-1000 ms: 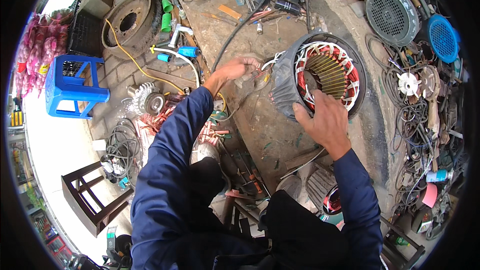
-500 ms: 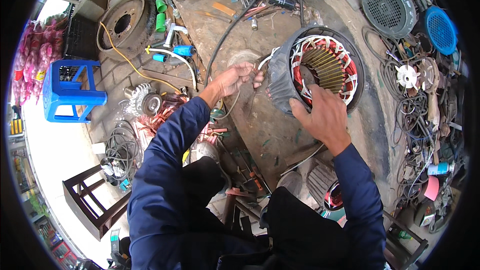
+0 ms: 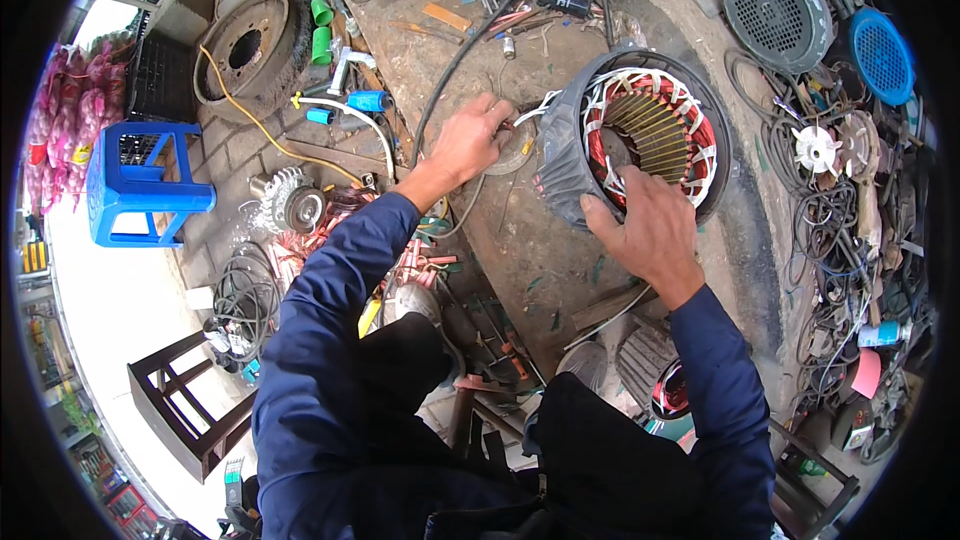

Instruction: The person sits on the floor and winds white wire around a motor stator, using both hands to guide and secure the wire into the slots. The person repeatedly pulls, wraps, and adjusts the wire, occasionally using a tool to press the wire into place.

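An electric motor stator in a dark ribbed housing lies on the worn board, its open end showing red windings tied with white lacing. My right hand grips the stator's near rim, thumb on the housing and fingers over the winding edge. White-sleeved lead wires come out at the stator's left side. Beside their ends my left hand is palm down with curled fingers; what the fingertips hold is hidden. Partly under that hand lies a round grey disc. A thin grey cable runs from below the hand toward me.
Copper wire scraps and a gear-like metal part lie at left, near a blue stool. A smaller motor stands by my foot. Tangled cables and a round grey grille fill the right side. A black cable crosses the board.
My left hand has shifted slightly left and turned from pinching at the wire ends to palm down, with its fingertips hidden. My right hand stays on the stator rim.
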The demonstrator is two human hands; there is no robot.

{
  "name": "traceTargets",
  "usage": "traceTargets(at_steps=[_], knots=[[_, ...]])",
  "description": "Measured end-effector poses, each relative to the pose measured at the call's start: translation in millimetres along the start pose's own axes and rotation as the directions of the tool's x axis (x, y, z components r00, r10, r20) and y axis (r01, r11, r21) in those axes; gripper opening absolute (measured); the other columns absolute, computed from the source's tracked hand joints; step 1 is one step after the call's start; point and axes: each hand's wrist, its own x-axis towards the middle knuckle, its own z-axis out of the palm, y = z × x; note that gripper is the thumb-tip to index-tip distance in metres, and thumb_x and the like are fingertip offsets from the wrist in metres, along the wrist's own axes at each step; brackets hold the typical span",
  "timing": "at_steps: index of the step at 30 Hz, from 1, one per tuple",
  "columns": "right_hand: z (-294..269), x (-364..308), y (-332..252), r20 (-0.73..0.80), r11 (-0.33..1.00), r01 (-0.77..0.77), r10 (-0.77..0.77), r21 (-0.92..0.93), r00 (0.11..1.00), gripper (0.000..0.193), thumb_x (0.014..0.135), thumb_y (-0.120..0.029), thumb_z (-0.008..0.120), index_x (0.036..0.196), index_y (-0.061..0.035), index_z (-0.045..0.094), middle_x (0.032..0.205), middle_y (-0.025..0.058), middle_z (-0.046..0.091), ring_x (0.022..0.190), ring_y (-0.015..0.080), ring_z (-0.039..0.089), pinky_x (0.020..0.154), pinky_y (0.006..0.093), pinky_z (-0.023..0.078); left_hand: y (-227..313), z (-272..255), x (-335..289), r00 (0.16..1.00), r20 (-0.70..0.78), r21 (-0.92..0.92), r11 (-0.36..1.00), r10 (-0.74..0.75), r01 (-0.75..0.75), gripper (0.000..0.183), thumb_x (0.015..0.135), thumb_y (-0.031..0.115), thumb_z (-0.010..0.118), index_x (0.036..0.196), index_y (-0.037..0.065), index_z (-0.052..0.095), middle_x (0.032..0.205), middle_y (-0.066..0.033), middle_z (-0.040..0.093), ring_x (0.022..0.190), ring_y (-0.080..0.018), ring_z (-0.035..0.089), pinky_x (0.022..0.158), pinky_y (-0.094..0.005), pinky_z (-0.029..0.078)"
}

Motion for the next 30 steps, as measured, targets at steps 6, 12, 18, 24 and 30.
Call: traceTargets(at_steps=[6, 12, 18, 24, 30], knots=[[1.3, 0.4, -0.3, 0.003, 1.000, -0.015, 0.015, -0.009, 1.000, 0.059, 0.094, -0.051, 0.070, 0.116, 0.0032, 0.069, 0.099, 0.0201, 0.075, 0.090, 0.0394, 0.070, 0.081, 0.0491, 0.053, 3.2, 4.4, 4.7, 0.999, -0.006, 0.078, 0.996, 0.050, -0.049, 0.019, 0.087, 0.008, 0.074, 0.104, 0.009, 0.065, 0.099, -0.0152, 0.062, 0.092, -0.0436, 0.067, 0.076, -0.0528, 0.054], [2.0, -0.8, 0.9, -0.015, 1.000, -0.003, 0.003, -0.006, 1.000, 0.058, 0.094, -0.051, 0.071, 0.116, 0.0027, 0.069, 0.099, 0.0203, 0.074, 0.091, 0.0392, 0.071, 0.081, 0.0496, 0.053, -16.7, -9.9, 13.5, 0.981, 0.129, -0.150, 0.981, 0.142, -0.123, 0.011, 0.085, 0.003, 0.074, 0.092, 0.006, 0.065, 0.091, -0.0126, 0.062, 0.089, -0.0368, 0.068, 0.075, -0.0456, 0.055], [6.2, 1.3, 2.2, -0.158, 0.994, 0.086, -0.096, -0.069, 0.983, 0.055, 0.089, -0.053, 0.075, 0.102, 0.0006, 0.069, 0.082, 0.0167, 0.072, 0.077, 0.0349, 0.070, 0.069, 0.0462, 0.053, -44.3, -4.5, -3.7, 0.982, 0.136, -0.522, 0.833, -0.130, 0.183, 0.010, 0.095, 0.003, 0.079, 0.094, 0.003, 0.070, 0.091, -0.0017, 0.073, 0.085, -0.0137, 0.069, 0.074, -0.0328, 0.055], [5.0, 0.6, 3.0, -0.088, 0.998, 0.041, -0.045, -0.052, 0.995, 0.056, 0.090, -0.055, 0.073, 0.101, -0.0002, 0.068, 0.084, 0.0175, 0.073, 0.079, 0.0353, 0.071, 0.071, 0.0466, 0.053, -54.1, 28.7, -7.5, 0.765, 0.320, -0.839, 0.208, -0.559, 0.503, 0.005, 0.105, 0.002, 0.067, 0.101, -0.001, 0.066, 0.092, -0.0070, 0.073, 0.079, -0.0147, 0.069, 0.075, -0.0310, 0.058], [5.8, 0.2, 3.5, -0.117, 0.997, 0.058, -0.063, -0.050, 0.991, 0.056, 0.091, -0.056, 0.071, 0.101, -0.0008, 0.068, 0.083, 0.0174, 0.073, 0.079, 0.0350, 0.070, 0.072, 0.0468, 0.054, -47.5, 18.7, -4.3, 0.964, 0.166, -0.465, 0.846, -0.205, 0.260, 0.006, 0.103, 0.006, 0.067, 0.103, 0.002, 0.063, 0.091, -0.0098, 0.071, 0.078, -0.0211, 0.069, 0.070, -0.0378, 0.057]])
